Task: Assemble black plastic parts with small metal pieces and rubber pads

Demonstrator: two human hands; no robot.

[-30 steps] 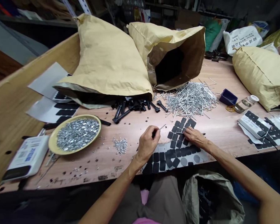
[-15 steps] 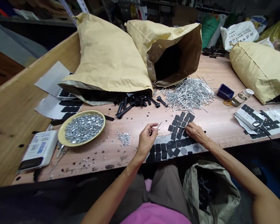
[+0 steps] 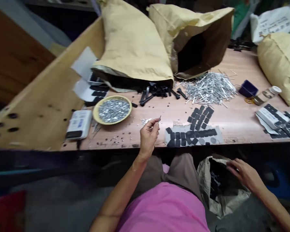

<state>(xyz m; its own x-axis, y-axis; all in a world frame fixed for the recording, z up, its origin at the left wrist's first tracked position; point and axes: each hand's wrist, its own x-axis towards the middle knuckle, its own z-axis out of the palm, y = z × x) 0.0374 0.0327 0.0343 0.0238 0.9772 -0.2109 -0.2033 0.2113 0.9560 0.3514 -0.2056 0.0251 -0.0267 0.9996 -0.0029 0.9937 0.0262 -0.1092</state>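
Note:
My left hand [image 3: 148, 135] is raised over the table's front edge, fingers pinched on a thin metal pin [image 3: 159, 119]. My right hand [image 3: 241, 172] is below the table edge, fingers spread over the mouth of a grey bag [image 3: 222, 190] with black parts inside; it holds nothing I can see. A sheet of black pads [image 3: 194, 133] lies on the wooden table [image 3: 232, 124] between the hands. Behind it sits a pile of metal pins [image 3: 210, 88].
A yellow dish of small silver pieces [image 3: 112, 109] stands left of centre, with a white box [image 3: 78, 124] beside it. Black plastic parts [image 3: 157, 91] spill from large paper sacks [image 3: 135, 48] at the back. A blue tray [image 3: 248, 88] and more pad sheets [image 3: 275, 120] lie right.
My right hand left the black pads and dropped down to the grey bag under the table. The left hand lifted slightly with the pin. The view swung left and down.

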